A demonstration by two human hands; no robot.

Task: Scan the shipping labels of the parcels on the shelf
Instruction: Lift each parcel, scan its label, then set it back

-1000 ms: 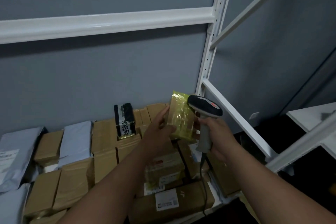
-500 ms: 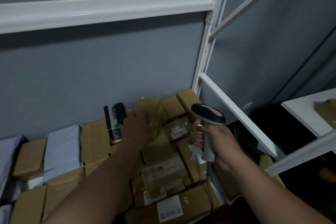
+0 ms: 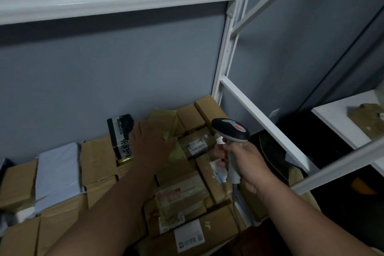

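The right hand (image 3: 245, 164) is gripping the handheld barcode scanner (image 3: 230, 133) with its fingers curled round the grey handle, the head hanging over the brown cardboard parcels (image 3: 199, 143) at the right end of the shelf. The left hand (image 3: 151, 143) is lying on the yellow-wrapped parcel (image 3: 166, 120) standing among the back row by the wall, though blur is hiding whether its fingers are gripping or only resting. Judging by the many boxes and grey mailer bags (image 3: 58, 168) lying untouched with labels showing, most of the scanning is probably remaining.
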